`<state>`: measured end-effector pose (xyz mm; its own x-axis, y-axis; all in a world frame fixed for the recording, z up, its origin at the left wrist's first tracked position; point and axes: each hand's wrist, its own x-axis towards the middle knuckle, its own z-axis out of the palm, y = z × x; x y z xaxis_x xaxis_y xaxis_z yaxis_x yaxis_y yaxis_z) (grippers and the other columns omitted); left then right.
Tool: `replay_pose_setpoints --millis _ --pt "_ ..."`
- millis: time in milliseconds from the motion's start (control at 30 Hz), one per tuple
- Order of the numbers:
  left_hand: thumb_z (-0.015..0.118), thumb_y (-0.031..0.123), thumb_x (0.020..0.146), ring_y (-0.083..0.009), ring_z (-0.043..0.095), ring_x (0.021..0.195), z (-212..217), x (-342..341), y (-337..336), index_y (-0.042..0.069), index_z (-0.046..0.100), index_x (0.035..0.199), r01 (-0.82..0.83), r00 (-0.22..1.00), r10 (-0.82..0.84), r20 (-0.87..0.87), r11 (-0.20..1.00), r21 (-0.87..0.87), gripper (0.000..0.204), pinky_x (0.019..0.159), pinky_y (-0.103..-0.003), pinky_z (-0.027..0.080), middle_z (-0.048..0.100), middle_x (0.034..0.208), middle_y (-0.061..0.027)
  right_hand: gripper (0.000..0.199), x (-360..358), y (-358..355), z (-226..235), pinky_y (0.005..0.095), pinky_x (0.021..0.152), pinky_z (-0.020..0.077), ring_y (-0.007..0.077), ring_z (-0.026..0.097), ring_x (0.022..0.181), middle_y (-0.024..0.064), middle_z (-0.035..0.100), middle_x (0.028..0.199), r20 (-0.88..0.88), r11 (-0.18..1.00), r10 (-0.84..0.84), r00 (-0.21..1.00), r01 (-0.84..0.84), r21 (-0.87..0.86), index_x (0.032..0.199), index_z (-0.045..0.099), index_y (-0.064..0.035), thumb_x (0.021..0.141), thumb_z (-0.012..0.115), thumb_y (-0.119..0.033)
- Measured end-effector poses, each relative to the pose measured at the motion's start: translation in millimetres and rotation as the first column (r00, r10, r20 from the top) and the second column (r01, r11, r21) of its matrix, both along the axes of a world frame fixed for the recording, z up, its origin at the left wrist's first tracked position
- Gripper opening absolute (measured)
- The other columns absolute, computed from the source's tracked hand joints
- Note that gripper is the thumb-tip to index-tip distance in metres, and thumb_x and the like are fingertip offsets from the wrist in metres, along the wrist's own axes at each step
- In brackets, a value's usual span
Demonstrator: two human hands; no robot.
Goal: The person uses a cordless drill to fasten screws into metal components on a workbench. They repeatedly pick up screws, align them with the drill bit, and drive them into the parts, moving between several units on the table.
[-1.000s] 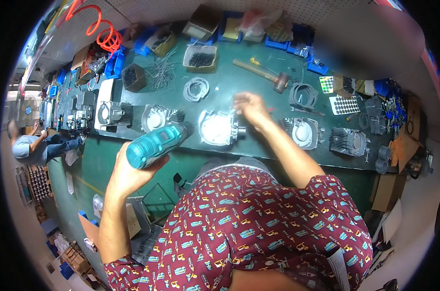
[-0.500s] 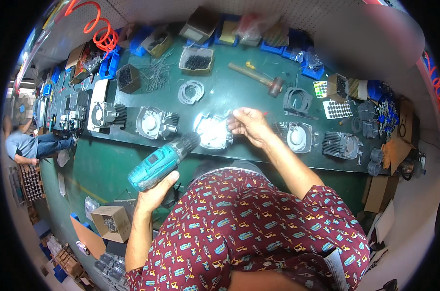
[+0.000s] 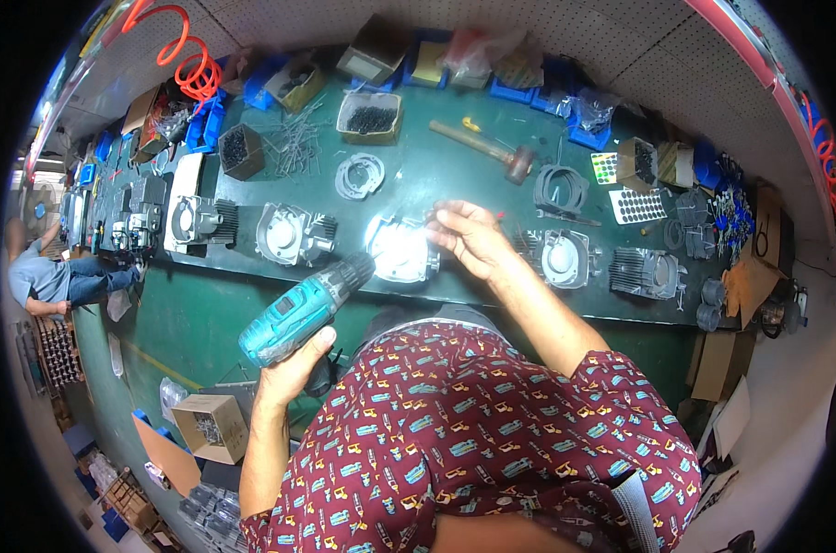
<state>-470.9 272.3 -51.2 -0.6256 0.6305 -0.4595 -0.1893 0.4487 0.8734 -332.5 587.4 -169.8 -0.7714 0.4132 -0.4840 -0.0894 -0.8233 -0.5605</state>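
My left hand (image 3: 294, 369) is wrapped round the grip of a teal cordless drill (image 3: 289, 318). The chuck points at a cast metal housing (image 3: 402, 251) at the front of the bench, lit to a white glare by the drill's lamp. Glare hides whether the tip touches the metal. Over the housing's right edge is my right hand (image 3: 473, 238), thumb and fingers pinched together; whatever they hold is too small to name. Similar housings flank this one: one on the left (image 3: 284, 233), another on the right (image 3: 564, 258).
Behind lie a round grey metal ring (image 3: 359, 175), a box of small black parts (image 3: 369, 118), a mallet (image 3: 519, 164) and loose thin rods (image 3: 294, 147). A coiled red hose (image 3: 200, 74) hangs at the upper left. Another person (image 3: 54, 276) is at the far left.
The view has shifted slightly, and a dark blurred shape at the upper right is gone. My right hand stays over the housing's edge with its fingers slightly moved; the drill keeps its aim.
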Motion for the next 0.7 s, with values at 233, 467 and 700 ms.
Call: replay_pose_setpoints --millis 233,467,700 --pt "0.081 0.018 0.086 -0.0139 0.062 0.095 -0.9 0.8 -3.8 0.005 0.068 0.114 -0.007 1.0 0.007 -0.002 1.0 -0.009 0.034 0.084 -0.031 0.051 0.069 0.105 -0.0028 0.018 3.7 1.1 2.4 0.0353 0.081 0.0629 0.0225 0.07 0.089 0.0151 0.069 0.102 -0.016 1.0 0.001 1.0 -0.001 -0.008 0.111 0.062 0.0032 0.094 0.064 -0.001" --pt "0.081 0.016 0.085 -0.013 0.063 0.093 2.9 7.9 2.5 0.005 0.069 0.113 0.033 0.999 -0.033 -0.038 0.999 -0.018 0.032 0.082 -0.031 0.052 0.07 0.104 -0.0026 0.02 18.0 15.5 7.0 0.0365 0.08 0.0643 0.0248 0.072 0.088 0.0167 0.069 0.102 0.031 0.994 0.109 0.994 -0.109 0.009 0.112 0.061 0.0052 0.093 0.064 0.0" --pt "0.08 0.016 0.086 -0.014 0.064 0.093 -5.1 8.4 0.8 0.003 0.069 0.113 0.019 1.0 -0.019 0.016 0.999 0.026 0.032 0.083 -0.031 0.053 0.071 0.103 -0.0036 0.02 25.2 21.1 19.1 0.0356 0.081 0.0642 0.0253 0.072 0.089 0.0175 0.069 0.104 0.073 0.985 0.141 0.987 -0.147 0.088 0.112 0.062 0.0057 0.093 0.065 -0.001"
